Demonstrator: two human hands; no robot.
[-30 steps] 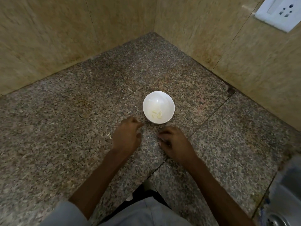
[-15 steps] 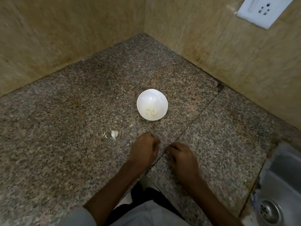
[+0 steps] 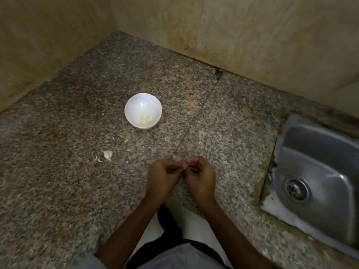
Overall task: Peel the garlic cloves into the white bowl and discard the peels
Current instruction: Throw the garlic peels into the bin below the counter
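**While both hands meet near the lower edge, one clove waits on the tabletop**

Although the two hands are close together in the lower middle of the frame, what is between them is hidden. The left hand (image 3: 162, 176) and the right hand (image 3: 201, 177) both have the fingers curled narrow, with the tips meeting. I cannot tell if they pinch a clove, a piece of peel, or nothing. The white bowl (image 3: 134, 104) stands on the tabletop (image 3: 77, 191) above and left of the hands, well apart from them, and a few peeled cloves (image 3: 145, 119) lie in its bottom. One unpeeled clove (image 3: 108, 154) lies at the left of the hands, with small peel scraps (image 3: 98, 159) just beside it.

I judge the clove to be very light and firm, with a thin, dry skin that tears easily. It is best held by its thick middle between thumb and finger, starting the skin at the root end. Once peeled it is probably smooth and can slip.
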